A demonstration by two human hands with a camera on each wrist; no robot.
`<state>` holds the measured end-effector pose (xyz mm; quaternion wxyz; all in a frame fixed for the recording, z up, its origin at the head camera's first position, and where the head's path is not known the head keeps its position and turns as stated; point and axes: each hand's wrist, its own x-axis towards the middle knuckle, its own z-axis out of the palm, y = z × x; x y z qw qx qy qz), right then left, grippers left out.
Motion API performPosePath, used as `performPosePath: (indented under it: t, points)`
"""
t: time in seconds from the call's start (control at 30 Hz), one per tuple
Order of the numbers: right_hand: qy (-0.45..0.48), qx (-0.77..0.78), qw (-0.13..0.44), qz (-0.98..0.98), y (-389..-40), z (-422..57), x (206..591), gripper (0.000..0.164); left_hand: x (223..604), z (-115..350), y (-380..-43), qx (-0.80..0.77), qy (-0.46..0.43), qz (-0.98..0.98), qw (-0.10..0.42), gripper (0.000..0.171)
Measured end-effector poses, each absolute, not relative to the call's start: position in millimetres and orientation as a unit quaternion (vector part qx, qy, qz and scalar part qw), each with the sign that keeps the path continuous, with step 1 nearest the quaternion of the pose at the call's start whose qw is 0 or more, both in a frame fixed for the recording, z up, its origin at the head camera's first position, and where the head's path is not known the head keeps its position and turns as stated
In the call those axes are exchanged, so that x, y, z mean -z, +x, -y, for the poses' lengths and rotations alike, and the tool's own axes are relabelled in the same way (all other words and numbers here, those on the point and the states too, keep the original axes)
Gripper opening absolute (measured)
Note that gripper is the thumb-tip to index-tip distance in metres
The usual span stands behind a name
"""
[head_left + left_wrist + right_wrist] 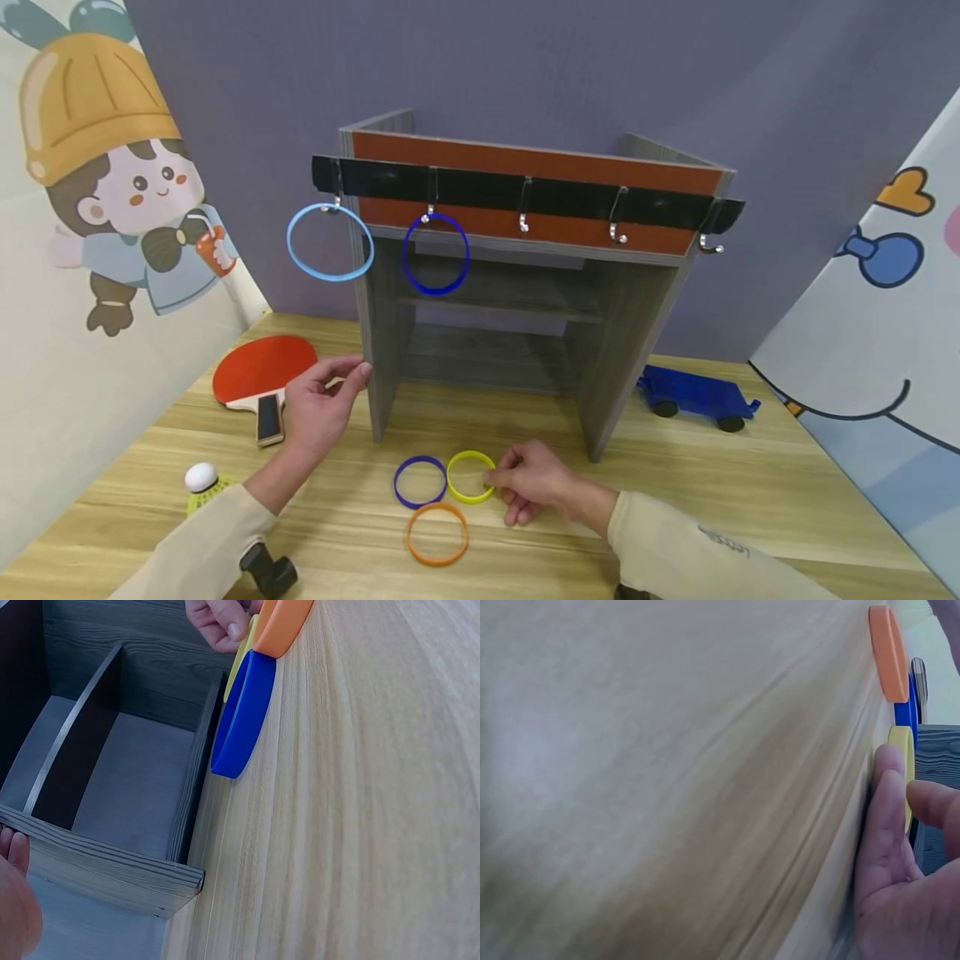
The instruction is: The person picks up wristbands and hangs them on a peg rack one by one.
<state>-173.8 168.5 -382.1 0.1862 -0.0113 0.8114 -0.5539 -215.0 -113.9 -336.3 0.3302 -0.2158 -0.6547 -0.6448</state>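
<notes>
A yellow wristband (471,477) lies on the wooden table, its right edge pinched between the thumb and fingers of my right hand (534,482). Touching its left side is a dark blue wristband (420,482), with an orange wristband (438,534) just in front. In the right wrist view, the yellow band (901,739) passes between thumb and fingers. My left hand (324,402) is at the left side panel (377,350) of a grey shelf unit, fingertips at the panel's edge. A light blue wristband (330,277) and another blue wristband (437,292) hang from the two leftmost hooks.
A black strip (480,183) with several silver hooks crosses the orange front of the shelf. To its left lie a red table tennis paddle (262,367) and a shuttlecock (202,479). At the right is a blue toy cart (697,396). Walls stand behind and at both sides.
</notes>
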Motion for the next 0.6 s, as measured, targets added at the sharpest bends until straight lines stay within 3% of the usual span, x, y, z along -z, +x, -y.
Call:
performPosePath:
  t: [0.6]
  points:
    - [0.004,0.585,0.14,-0.799,-167.1,-165.6,384.3,0.014,336.3,113.6,-214.7,0.655,-0.215,0.646,0.328,0.01]
